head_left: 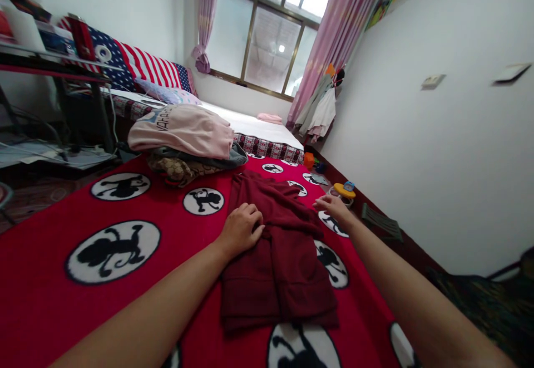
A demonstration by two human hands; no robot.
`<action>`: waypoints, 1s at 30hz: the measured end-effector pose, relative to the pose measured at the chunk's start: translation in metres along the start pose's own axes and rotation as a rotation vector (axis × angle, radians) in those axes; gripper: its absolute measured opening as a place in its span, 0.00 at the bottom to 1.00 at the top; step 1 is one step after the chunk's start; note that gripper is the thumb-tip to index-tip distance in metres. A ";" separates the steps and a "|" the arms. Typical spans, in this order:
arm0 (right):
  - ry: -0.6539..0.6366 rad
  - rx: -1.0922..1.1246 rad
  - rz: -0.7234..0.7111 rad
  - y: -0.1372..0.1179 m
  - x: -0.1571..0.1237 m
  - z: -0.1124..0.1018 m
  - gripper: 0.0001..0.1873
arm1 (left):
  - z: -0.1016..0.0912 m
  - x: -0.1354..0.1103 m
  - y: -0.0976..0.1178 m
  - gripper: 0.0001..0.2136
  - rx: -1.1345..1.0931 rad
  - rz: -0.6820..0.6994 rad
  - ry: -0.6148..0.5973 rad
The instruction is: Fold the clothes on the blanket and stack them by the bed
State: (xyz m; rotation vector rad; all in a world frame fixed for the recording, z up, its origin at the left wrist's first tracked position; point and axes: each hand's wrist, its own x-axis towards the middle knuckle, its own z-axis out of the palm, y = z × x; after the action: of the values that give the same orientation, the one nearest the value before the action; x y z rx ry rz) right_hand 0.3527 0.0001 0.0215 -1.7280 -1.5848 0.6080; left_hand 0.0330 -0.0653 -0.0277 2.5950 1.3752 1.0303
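Note:
A dark red garment (279,262) lies partly folded on a red blanket (50,256) printed with black cartoon figures in white circles. My left hand (241,227) rests on the garment's left side with its fingers curled down onto the cloth. My right hand (334,207) reaches to the garment's right edge, fingers stretched out and touching the fabric there. Neither hand lifts the garment off the blanket.
A pile of clothes with a pink top (183,131) on it sits at the blanket's far side. Beyond are a bed (258,128), a stars-and-stripes cloth (142,64), a desk (54,67) at left, toys (344,190) by the right wall and a window (271,45).

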 end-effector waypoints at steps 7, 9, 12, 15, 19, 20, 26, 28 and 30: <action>0.024 -0.621 -0.344 -0.023 -0.004 0.037 0.10 | 0.000 0.000 0.000 0.06 -0.028 0.017 -0.009; -0.018 -0.810 -0.394 -0.031 -0.002 0.045 0.10 | 0.000 0.000 -0.001 0.06 -0.027 0.021 -0.008; -0.033 -0.954 -0.437 -0.040 0.004 0.050 0.11 | 0.000 0.000 -0.001 0.05 -0.023 0.026 -0.019; 0.069 -0.974 -0.418 -0.043 0.012 0.048 0.13 | 0.001 0.000 -0.001 0.05 -0.012 0.014 -0.016; 0.220 -0.840 -0.150 -0.029 0.020 0.044 0.14 | 0.002 0.000 -0.002 0.12 0.012 -0.065 0.009; 0.215 -0.799 -0.101 -0.023 0.021 0.043 0.14 | 0.003 0.001 -0.003 0.13 0.016 -0.090 0.019; 0.040 -0.458 -0.076 0.008 0.018 0.024 0.26 | 0.004 0.002 -0.008 0.10 -0.072 -0.157 0.091; -0.101 -0.356 -0.065 0.011 0.012 0.013 0.21 | 0.003 0.002 -0.008 0.08 -0.117 -0.082 0.079; -0.228 -0.271 -0.024 0.010 0.004 0.004 0.17 | 0.002 0.002 -0.008 0.09 -0.121 0.007 0.030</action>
State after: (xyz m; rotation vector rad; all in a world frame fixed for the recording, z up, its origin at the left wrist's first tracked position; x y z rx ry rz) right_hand 0.3571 0.0052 0.0119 -1.8856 -1.9183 0.6192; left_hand 0.0293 -0.0585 -0.0312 2.5101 1.2684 1.1204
